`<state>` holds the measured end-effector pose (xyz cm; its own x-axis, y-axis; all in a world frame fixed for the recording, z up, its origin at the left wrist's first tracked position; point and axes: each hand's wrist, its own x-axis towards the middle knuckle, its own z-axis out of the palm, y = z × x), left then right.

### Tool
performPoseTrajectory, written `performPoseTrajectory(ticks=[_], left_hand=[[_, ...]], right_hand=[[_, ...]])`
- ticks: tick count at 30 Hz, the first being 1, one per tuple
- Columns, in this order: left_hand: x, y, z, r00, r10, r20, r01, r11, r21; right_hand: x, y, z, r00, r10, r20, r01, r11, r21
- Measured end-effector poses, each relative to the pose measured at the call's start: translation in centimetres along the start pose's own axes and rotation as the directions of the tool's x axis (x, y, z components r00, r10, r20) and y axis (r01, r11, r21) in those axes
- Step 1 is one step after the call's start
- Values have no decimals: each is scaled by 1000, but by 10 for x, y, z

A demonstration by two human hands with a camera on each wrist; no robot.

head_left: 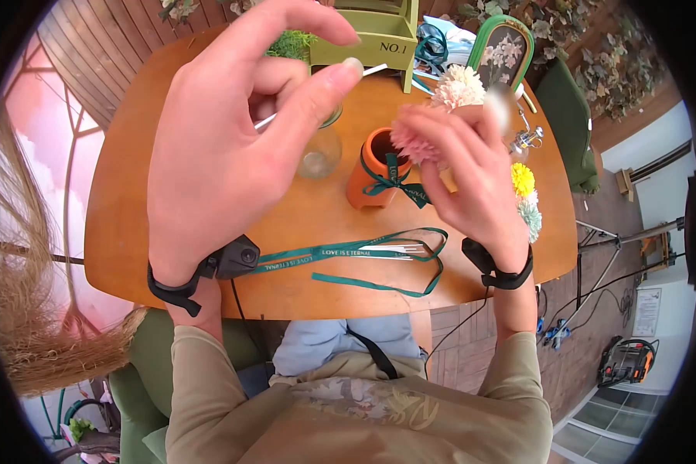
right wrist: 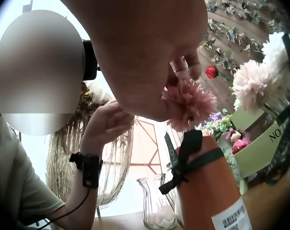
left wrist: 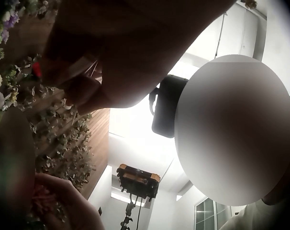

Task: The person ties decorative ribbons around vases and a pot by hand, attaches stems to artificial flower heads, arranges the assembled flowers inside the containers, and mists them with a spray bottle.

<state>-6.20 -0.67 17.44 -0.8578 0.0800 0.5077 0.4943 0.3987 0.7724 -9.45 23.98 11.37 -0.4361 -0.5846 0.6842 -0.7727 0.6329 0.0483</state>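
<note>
My left hand [head_left: 216,147] is raised over the left half of the table, pinching a thin white stick [head_left: 375,69] between thumb and curled fingers. Beside the mouth of an orange vase [head_left: 359,189], my right hand [head_left: 475,178] holds a fluffy pink flower [right wrist: 190,103] by its head. That flower overlaps the vase rim in the head view; its underside is partly hidden by the fingers. A dark green ribbon bow [head_left: 390,183] with lettering is tied around the vase. Behind my left hand stands a clear glass vase [head_left: 321,155].
Loose green ribbon [head_left: 348,253] and several white sticks [head_left: 398,249] lie near the front edge. A cream flower [head_left: 458,87], a yellow flower [head_left: 523,179] and a pale green flower [head_left: 530,219] are on the right. A green wooden box [head_left: 363,46] and green oval frame [head_left: 503,50] stand behind.
</note>
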Motion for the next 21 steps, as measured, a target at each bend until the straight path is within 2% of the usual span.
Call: performPoseTrajectory(ticks=[1, 3, 7, 9, 10, 11, 13, 14, 16, 17, 20, 21], left_hand=[[0, 0, -2, 1000, -1, 1, 1, 1000, -1], [0, -1, -6, 997, 10, 81, -8, 1000, -25], [0, 1, 1, 998, -7, 70, 7, 1000, -6], [0, 0, 2, 1000, 25, -3, -25, 998, -58], [0, 1, 2, 1000, 20, -6, -20, 998, -63], [-1, 2, 1, 1000, 20, 3, -20, 997, -73], [-2, 2, 1, 999, 15, -33, -16, 999, -42], [0, -5, -4, 999, 41, -25, -42, 999, -18], [0, -4, -5, 999, 51, -14, -51, 999, -6], [0, -4, -4, 998, 58, -3, -58, 998, 11], [-3, 4, 6, 996, 84, 8, -84, 995, -48], [-4, 5, 7, 996, 87, 10, -86, 995, -49]], right_hand=[[-3, 0, 4, 998, -5, 58, 4, 1000, 14], [-8, -2, 8, 998, 23, 67, -25, 999, 37], [-26, -7, -7, 984, 150, 98, -157, 985, 66], [-46, -2, -18, 972, 236, -8, -234, 967, 98], [-58, -1, -18, 933, 345, -98, -334, 935, 119], [-72, 6, -20, 931, 353, -94, -343, 933, 109], [-104, 26, -28, 797, 578, -177, -597, 798, -86], [-119, 33, -32, 796, 579, -178, -599, 795, -93], [-143, 44, -36, 723, 689, -40, -664, 679, -314], [-152, 47, -34, 722, 691, -41, -665, 676, -317], [-167, 56, -28, 738, 665, 117, -576, 710, -404], [-167, 57, -26, 737, 667, 114, -578, 708, -405]])
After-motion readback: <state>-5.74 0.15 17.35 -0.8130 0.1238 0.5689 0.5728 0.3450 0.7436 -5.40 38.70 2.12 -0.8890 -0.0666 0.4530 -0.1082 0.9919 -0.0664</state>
